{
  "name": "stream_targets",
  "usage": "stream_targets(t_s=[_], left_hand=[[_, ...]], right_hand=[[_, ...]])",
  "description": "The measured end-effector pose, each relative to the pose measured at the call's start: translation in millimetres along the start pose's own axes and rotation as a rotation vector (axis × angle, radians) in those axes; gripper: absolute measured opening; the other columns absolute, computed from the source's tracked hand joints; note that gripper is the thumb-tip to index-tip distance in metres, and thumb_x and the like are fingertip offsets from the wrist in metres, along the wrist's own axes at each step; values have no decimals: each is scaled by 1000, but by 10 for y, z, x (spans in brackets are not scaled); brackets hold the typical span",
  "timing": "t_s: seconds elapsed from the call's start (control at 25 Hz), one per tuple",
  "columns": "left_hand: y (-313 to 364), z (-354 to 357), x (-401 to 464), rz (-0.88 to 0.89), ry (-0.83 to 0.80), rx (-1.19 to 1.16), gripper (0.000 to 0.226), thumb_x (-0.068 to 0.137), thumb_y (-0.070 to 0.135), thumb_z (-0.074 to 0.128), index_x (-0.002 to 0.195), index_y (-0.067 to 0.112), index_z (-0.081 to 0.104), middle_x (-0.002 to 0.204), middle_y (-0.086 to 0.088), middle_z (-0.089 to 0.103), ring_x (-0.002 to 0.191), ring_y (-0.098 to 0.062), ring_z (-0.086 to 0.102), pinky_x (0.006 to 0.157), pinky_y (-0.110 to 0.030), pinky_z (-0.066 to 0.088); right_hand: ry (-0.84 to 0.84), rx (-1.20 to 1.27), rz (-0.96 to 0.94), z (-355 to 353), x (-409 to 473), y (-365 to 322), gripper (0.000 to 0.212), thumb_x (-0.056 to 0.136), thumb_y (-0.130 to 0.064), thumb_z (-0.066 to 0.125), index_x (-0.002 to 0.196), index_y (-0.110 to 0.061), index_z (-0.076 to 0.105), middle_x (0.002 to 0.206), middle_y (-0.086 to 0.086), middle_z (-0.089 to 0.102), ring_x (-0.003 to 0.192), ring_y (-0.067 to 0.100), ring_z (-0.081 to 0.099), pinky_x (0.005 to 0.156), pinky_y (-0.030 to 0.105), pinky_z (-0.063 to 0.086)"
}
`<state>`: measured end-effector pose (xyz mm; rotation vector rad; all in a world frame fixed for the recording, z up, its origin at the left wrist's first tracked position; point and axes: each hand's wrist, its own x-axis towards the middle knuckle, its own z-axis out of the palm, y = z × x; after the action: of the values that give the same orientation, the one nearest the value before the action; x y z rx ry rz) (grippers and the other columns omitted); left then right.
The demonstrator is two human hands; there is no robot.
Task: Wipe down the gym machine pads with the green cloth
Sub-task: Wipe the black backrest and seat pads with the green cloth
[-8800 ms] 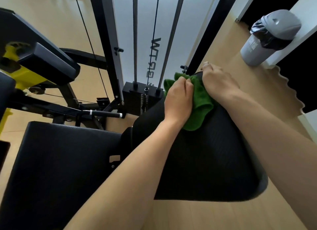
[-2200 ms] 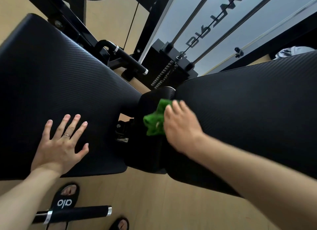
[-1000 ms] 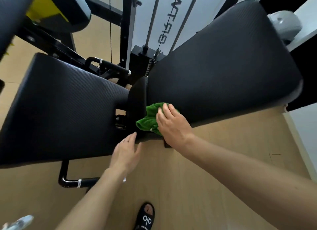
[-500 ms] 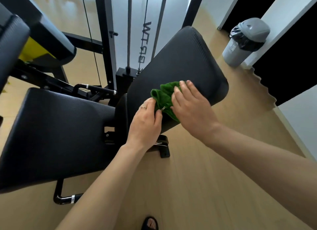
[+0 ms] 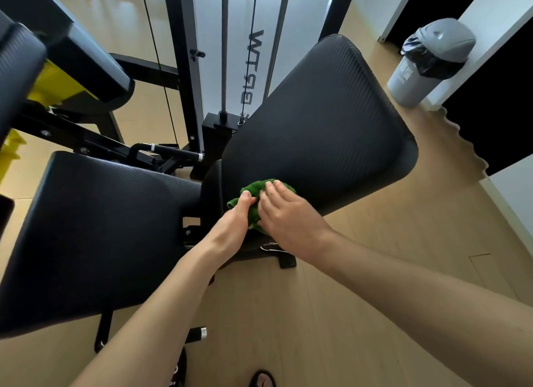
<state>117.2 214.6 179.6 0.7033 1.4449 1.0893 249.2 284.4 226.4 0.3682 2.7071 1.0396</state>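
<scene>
The green cloth (image 5: 253,198) lies bunched at the lower near end of the tilted black back pad (image 5: 320,121), close to the hinge with the flat seat pad (image 5: 95,228). My left hand (image 5: 235,222) comes in from below and pinches the cloth's left side with thumb and fingers. My right hand (image 5: 288,216) lies over the cloth's right side, fingers bent onto it, hiding most of the fabric. Both hands meet on the cloth.
A weight stack (image 5: 217,127) with cables and a white shroud stands behind the pads. A black and yellow machine (image 5: 57,78) is at the left. A grey bin (image 5: 427,61) stands far right by a doorway. Wooden floor (image 5: 360,271) lies beneath, my sandalled foot (image 5: 262,379) at the bottom.
Both hands and the cloth have slid down the back pad toward the hinge. My left hand has turned edge-on and closed its thumb on the cloth.
</scene>
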Motion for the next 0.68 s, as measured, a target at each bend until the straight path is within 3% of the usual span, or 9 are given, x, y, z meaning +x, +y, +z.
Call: stream_targets(t_s=[0.08,0.16,0.28,0.4,0.56,0.68], left_hand=[[111,-8,-14,64,21,-8,56,106,51,19,134,26,61,128,3,67,121,-5,60,105,-22,40],[130,-97,-1,87,102,6,58,106,53,17,134,29,61,136,0,61,129,-10,53,113,-30,32],[-163,-454,9,-1,219,151,64,95,69,17,140,40,53,146,2,51,138,-16,44,120,-42,27],[-704,-942,-68,-183,278,421,66,94,70,17,152,43,33,157,1,40,147,-22,35,122,-48,26],[-1321,-1541,-97,-384,303,785,61,102,59,15,159,38,14,169,-2,20,157,-21,13,126,-48,11],[-1613,-1846,52,-477,260,949,61,101,62,12,158,44,4,171,-1,5,158,-24,-2,125,-53,-3]], right_hand=[[58,36,46,-81,-149,314,43,105,-24,46,131,8,61,132,29,61,130,47,51,120,55,26],[109,18,96,-121,-317,559,41,108,-19,42,127,10,62,130,30,62,129,48,52,120,55,25],[64,-46,120,-127,-371,452,45,108,-17,36,140,12,49,144,32,50,139,48,41,122,55,20],[-26,-20,-51,18,-144,-67,54,106,-16,19,150,14,28,154,34,34,145,48,30,122,54,11],[-159,51,-268,278,407,-655,58,110,-21,23,153,14,11,161,34,16,150,49,16,122,55,7],[-287,65,-364,442,803,-1028,58,110,-23,20,155,12,9,163,32,11,151,48,11,124,54,6]])
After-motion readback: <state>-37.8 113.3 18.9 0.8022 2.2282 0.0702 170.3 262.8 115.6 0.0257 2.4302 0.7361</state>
